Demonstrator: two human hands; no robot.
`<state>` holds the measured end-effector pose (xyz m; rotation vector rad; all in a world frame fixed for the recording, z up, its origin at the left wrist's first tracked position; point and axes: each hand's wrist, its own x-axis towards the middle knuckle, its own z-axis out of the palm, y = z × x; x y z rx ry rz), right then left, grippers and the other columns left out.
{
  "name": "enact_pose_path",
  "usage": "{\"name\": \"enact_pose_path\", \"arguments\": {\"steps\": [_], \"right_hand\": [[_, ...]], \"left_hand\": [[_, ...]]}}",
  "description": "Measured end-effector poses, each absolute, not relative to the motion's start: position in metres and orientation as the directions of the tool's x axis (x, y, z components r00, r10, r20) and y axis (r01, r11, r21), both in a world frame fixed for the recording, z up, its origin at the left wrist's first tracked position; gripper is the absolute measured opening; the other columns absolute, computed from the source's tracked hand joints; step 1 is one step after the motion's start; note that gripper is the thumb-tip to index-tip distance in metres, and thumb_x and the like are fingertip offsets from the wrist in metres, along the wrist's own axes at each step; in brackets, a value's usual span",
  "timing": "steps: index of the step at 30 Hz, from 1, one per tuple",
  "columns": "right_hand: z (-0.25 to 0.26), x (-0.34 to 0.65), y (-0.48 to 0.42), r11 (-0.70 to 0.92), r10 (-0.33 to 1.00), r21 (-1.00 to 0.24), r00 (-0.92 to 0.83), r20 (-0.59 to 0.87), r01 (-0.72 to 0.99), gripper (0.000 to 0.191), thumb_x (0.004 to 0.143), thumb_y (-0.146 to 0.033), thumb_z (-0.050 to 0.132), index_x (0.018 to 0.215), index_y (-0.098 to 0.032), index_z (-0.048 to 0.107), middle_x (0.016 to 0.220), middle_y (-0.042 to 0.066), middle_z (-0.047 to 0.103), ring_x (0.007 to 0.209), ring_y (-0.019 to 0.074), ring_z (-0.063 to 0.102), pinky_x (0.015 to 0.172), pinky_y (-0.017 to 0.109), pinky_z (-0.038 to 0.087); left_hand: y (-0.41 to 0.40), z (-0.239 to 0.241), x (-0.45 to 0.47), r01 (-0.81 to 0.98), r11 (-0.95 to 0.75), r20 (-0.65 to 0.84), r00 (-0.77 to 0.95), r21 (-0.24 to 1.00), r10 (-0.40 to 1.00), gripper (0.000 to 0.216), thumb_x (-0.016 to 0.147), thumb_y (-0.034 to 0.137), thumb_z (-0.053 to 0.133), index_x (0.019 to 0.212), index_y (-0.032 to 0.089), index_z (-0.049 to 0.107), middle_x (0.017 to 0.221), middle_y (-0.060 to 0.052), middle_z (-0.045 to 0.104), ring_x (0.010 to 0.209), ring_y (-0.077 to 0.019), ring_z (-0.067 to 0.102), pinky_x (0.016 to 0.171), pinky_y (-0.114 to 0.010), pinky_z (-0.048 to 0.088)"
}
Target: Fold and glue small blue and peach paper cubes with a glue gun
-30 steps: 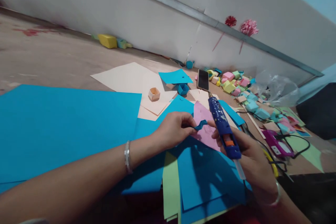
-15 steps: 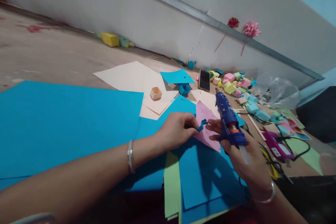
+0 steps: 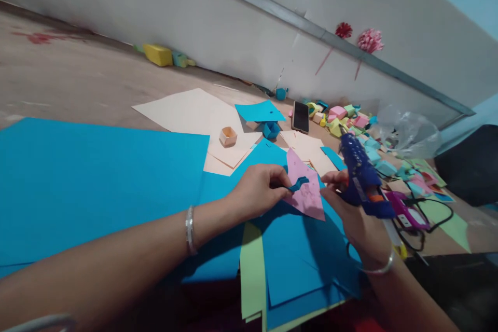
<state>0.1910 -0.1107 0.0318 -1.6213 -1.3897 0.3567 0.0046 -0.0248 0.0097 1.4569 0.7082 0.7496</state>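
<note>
"What's hard to see, going from the left?"

"The blue sheet (image 3: 105,181) runs out of view on the left, and the left forearm (image 3: 116,264), cut off near the corner, crosses it. The left hand (image 3: 259,192) pinches the strip (image 3: 301,182) between thumb and forefinger; its remaining fingers are tucked out of sight, and so is the strip's left end."

"Where does the strip sit?"

"Mid-scene, its free end pointing right above the pink paper (image 3: 307,202). I cannot tell whether they touch."

"And the right hand (image 3: 358,223)?"

"It holds the glue gun (image 3: 358,166), nozzle towards the far side. Thumb and forefinger reach left, tips slightly apart; the gun covers the others, so I cannot tell how they close. It also hides some of the purple block (image 3: 404,212). The black thing (image 3: 469,166) is cut off at the right."

"Edges and room?"

"On the left, tabletop (image 3: 78,78) stretches between the blue sheet's far edge and the wall (image 3: 116,0). Mid-scene, a small gap parts the strip from the right fingertips. Far right, paper shapes (image 3: 338,112) and a plastic bag (image 3: 412,132) crowd the space beyond the gun."
</note>
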Motion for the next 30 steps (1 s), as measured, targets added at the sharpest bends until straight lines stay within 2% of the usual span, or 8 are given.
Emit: {"name": "enact_pose_path", "arguments": {"steps": [4, 7, 11, 16, 19, 24, 27, 30], "right_hand": [[0.037, 0.18, -0.098, 0.106, 0.922, -0.766, 0.226, 0.314, 0.634, 0.023, 0.076, -0.035, 0.074, 0.089, -0.02, 0.063, 0.083, 0.002, 0.066, 0.073, 0.017, 0.063, 0.066, 0.031, 0.053], [0.042, 0.173, -0.098, 0.116, 0.922, -0.753, 0.211, 0.325, 0.648, 0.024, 0.073, -0.034, 0.077, 0.084, -0.019, 0.061, 0.078, 0.002, 0.065, 0.067, 0.0161, 0.061, 0.061, 0.029, 0.05], [0.042, 0.169, -0.105, 0.169, 0.91, -0.736, 0.183, 0.371, 0.656, 0.023, 0.074, -0.035, 0.075, 0.084, -0.02, 0.061, 0.077, 0.002, 0.065, 0.066, 0.0161, 0.061, 0.058, 0.027, 0.05], [0.028, 0.164, -0.115, 0.199, 0.961, -0.742, 0.02, 0.274, 0.64, 0.019, 0.074, -0.029, 0.073, 0.083, -0.022, 0.058, 0.078, 0.0, 0.067, 0.067, 0.0166, 0.062, 0.057, 0.026, 0.05], [0.018, 0.16, -0.115, 0.199, 0.951, -0.67, 0.022, 0.307, 0.715, 0.016, 0.074, -0.023, 0.069, 0.086, -0.021, 0.058, 0.075, -0.001, 0.066, 0.062, 0.0144, 0.059, 0.055, 0.024, 0.047], [0.012, 0.156, -0.113, 0.271, 0.882, -0.484, -0.014, 0.47, 0.832, 0.012, 0.074, -0.017, 0.063, 0.084, -0.022, 0.057, 0.068, -0.003, 0.062, 0.056, 0.0121, 0.054, 0.051, 0.023, 0.041], [0.01, 0.155, -0.114, 0.302, 0.847, -0.395, -0.054, 0.528, 0.868, 0.016, 0.074, -0.014, 0.061, 0.088, -0.022, 0.058, 0.073, -0.001, 0.064, 0.061, 0.0146, 0.057, 0.055, 0.026, 0.043], [0.007, 0.153, -0.115, 0.38, 0.811, -0.255, -0.188, 0.554, 0.889, 0.016, 0.081, -0.009, 0.054, 0.089, -0.022, 0.058, 0.076, 0.002, 0.065, 0.071, 0.0182, 0.059, 0.064, 0.03, 0.044]], "left_hand": [[-0.024, 0.007, 0.004, 0.008, -0.087, 0.064, 0.602, 0.996, 0.796, 0.009, 0.068, 0.009, 0.066, 0.064, 0.016, 0.062, 0.065, 0.001, 0.066, 0.065, -0.0137, 0.064, 0.061, -0.023, 0.049], [-0.024, 0.007, 0.004, 0.032, -0.065, 0.033, 0.596, 0.997, 0.802, 0.008, 0.068, 0.013, 0.067, 0.064, 0.017, 0.061, 0.066, 0.0, 0.068, 0.065, -0.0147, 0.065, 0.058, -0.023, 0.047], [-0.024, 0.01, 0.004, 0.056, 0.05, -0.072, 0.525, 0.997, 0.848, 0.011, 0.067, 0.015, 0.071, 0.065, 0.016, 0.06, 0.066, -0.003, 0.07, 0.065, -0.018, 0.068, 0.056, -0.025, 0.047], [-0.026, 0.008, 0.006, -0.11, 0.215, -0.127, 0.527, 0.97, 0.84, 0.014, 0.066, 0.003, 0.065, 0.068, 0.015, 0.058, 0.062, 0.0, 0.064, 0.061, -0.0136, 0.064, 0.058, -0.024, 0.048], [-0.028, 0.005, 0.007, -0.159, 0.309, -0.168, 0.571, 0.938, 0.804, 0.017, 0.064, 0.001, 0.064, 0.071, 0.015, 0.058, 0.064, 0.001, 0.063, 0.06, -0.0113, 0.06, 0.06, -0.024, 0.048], [-0.031, 0.006, 0.007, -0.177, 0.373, -0.187, 0.628, 0.911, 0.756, 0.018, 0.064, 0.004, 0.064, 0.068, 0.016, 0.052, 0.062, 0.003, 0.06, 0.056, -0.0094, 0.055, 0.056, -0.022, 0.044], [-0.033, 0.009, 0.008, -0.187, 0.371, -0.188, 0.61, 0.909, 0.769, 0.017, 0.067, 0.007, 0.062, 0.066, 0.017, 0.049, 0.056, 0.006, 0.054, 0.05, -0.0074, 0.049, 0.05, -0.019, 0.038], [-0.033, 0.008, 0.011, -0.192, 0.371, -0.207, 0.565, 0.909, 0.799, 0.014, 0.069, 0.008, 0.06, 0.068, 0.017, 0.05, 0.051, 0.008, 0.048, 0.046, -0.0066, 0.043, 0.046, -0.019, 0.033]]}}
